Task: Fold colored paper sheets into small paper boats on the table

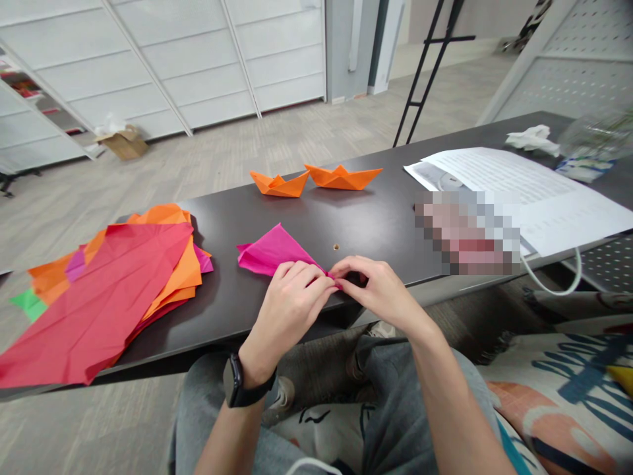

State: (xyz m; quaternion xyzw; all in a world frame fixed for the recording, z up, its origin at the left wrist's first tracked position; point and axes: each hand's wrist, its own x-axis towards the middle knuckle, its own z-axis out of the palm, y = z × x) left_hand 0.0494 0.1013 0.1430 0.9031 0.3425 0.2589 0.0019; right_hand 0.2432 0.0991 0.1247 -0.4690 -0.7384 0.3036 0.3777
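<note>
A folded sheet of magenta paper [277, 251] is held just above the front part of the dark table, its wide end pointing left and its narrow end between my hands. My left hand [298, 297], with a black watch on the wrist, is closed on the paper near that narrow end. Thumb and fingers of my right hand [378, 287] pinch the tip from the other side. Behind them stand two folded orange paper boats, a left boat [279, 185] and a right boat [342, 177]. My fingers hide part of the paper's tip.
On the table [222, 303] at left lies a pile of crumpled sheets, with a large red sheet [113, 290] on top. Printed pages [554, 198], a blurred-out item [467, 234], a white cable [561, 290] and a tissue [533, 140] are at right. A cardboard box [124, 143] sits on the floor.
</note>
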